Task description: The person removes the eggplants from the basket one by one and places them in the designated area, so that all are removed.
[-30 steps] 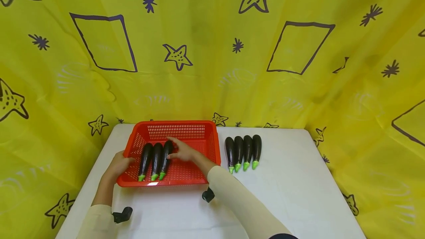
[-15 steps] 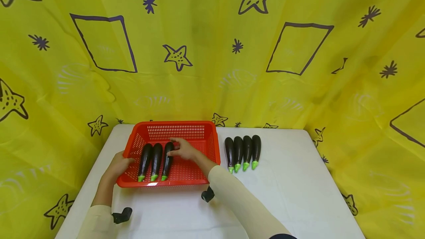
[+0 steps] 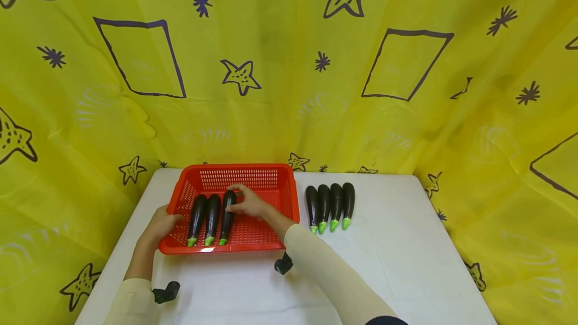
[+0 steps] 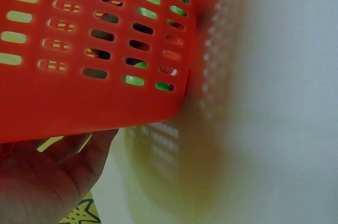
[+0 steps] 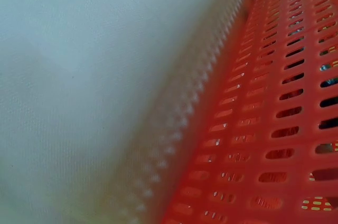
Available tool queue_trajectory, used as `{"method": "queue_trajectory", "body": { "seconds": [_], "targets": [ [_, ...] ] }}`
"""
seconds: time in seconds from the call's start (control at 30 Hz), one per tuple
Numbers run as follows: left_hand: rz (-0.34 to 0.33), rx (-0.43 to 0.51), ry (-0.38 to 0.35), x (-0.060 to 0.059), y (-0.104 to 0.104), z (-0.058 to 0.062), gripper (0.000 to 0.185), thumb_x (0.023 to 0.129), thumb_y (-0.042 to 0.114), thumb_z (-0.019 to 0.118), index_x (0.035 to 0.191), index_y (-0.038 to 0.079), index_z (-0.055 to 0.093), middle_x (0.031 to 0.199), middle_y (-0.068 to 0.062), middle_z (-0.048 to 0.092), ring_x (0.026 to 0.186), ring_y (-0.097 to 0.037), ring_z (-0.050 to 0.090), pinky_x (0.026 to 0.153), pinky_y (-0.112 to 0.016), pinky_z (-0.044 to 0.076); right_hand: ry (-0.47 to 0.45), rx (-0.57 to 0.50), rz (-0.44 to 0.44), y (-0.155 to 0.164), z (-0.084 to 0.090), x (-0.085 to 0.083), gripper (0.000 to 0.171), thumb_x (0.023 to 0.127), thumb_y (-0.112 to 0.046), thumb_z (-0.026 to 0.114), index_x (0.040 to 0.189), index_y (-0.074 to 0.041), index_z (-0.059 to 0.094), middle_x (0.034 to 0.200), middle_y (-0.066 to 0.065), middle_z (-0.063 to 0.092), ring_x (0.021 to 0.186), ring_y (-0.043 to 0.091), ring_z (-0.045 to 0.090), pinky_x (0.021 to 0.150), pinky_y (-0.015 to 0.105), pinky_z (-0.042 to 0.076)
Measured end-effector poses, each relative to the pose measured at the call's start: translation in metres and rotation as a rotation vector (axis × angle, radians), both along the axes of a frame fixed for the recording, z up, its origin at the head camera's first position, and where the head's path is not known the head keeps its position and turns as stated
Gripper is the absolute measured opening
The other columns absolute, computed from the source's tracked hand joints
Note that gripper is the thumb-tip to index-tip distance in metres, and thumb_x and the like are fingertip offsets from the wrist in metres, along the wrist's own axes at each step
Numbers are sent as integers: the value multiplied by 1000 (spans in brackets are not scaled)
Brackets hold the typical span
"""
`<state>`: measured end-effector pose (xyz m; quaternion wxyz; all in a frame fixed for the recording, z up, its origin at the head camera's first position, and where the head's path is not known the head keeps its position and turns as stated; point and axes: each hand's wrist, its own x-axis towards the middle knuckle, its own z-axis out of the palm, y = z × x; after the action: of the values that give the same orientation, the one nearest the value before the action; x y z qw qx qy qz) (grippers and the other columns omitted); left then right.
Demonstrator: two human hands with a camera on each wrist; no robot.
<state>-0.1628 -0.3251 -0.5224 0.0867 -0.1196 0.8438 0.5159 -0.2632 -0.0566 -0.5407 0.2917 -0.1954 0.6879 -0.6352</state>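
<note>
A red slotted basket [image 3: 244, 168] stands on the white table [image 3: 397, 260]. Three dark purple eggplants with green stems lie side by side in its left half. My right hand [image 3: 249, 203] reaches into the basket and holds the rightmost eggplant [image 3: 227, 219] near its upper end, with fingers over the top and thumb on its side. My left hand [image 3: 159, 224] grips the basket's left front rim. In the left wrist view that left hand [image 4: 47, 179] sits against the basket wall [image 4: 79, 92]. The right wrist view shows only the basket wall [image 5: 274, 129] and the table; the hand is out of it.
Several more eggplants [image 3: 329, 207] lie in a row on the table just right of the basket, stems toward me. Yellow patterned cloth [image 3: 289, 64] hangs behind and around the table. Black wrist straps [image 3: 283, 265] rest near the front edge.
The rightmost eggplant in the basket has been straightened a little, so it lies closer to parallel with the other two. My right hand stayed on it. The left hand has not moved.
</note>
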Motion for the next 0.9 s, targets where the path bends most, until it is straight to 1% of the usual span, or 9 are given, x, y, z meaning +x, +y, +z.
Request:
{"method": "queue_trajectory", "body": {
  "seconds": [0.13,0.27,0.33,0.4,0.47,0.57,0.67,0.77,0.9],
  "targets": [
    [-1,3,-2,1,1,2,43,96,3,52,132,-19,47,105,-26,64,82,-23,66,69,-34,61,9,16,-7,0,0,3,64,94,9,72,150,0,43,137,19,48,103,30,66,86,44,60],
    [0,1,0,1,1,2,41,96,3,51,130,-20,47,103,-25,64,81,-23,66,68,-34,60,19,26,-28,0,1,5,63,93,10,72,149,-1,44,139,20,48,109,35,64,84,46,60],
    [2,2,0,0,1,2,40,96,3,51,130,-19,48,102,-25,64,81,-22,66,67,-33,60,19,34,-56,1,2,5,62,93,10,72,149,-1,46,139,20,48,111,35,62,81,44,61],
    [2,4,0,0,1,2,40,96,3,51,130,-19,48,102,-25,64,81,-22,66,67,-33,60,16,45,-91,3,2,4,62,93,9,72,149,-1,48,138,19,50,111,32,61,78,41,60],
    [1,6,5,-1,2,2,40,96,3,52,130,-19,48,102,-25,64,81,-22,65,67,-33,60,9,51,-120,5,5,4,61,94,8,72,150,-1,49,135,20,52,105,31,64,77,39,60],
    [-4,16,12,-3,3,3,40,97,3,51,130,-20,48,103,-25,65,81,-22,66,67,-33,60,-16,44,-151,10,9,4,63,93,10,71,151,-1,49,128,20,53,102,30,65,79,39,60],
    [-7,24,13,-3,4,4,41,97,3,50,131,-20,47,103,-25,65,81,-22,66,67,-33,60,-54,32,-171,15,14,5,66,93,11,69,153,-1,46,124,19,53,101,33,67,81,44,61],
    [-9,26,13,-3,4,3,41,97,2,51,131,-20,47,103,-25,65,81,-21,66,67,-33,60,-88,28,-199,21,19,8,67,93,11,68,154,-1,44,125,20,52,103,38,68,80,47,62],
    [-11,14,1,0,2,3,42,97,3,50,132,-19,46,103,-25,65,80,-21,66,68,-34,61,-110,20,-226,27,25,12,68,92,9,69,154,0,41,131,23,52,107,41,67,81,47,62]
  ]
}}
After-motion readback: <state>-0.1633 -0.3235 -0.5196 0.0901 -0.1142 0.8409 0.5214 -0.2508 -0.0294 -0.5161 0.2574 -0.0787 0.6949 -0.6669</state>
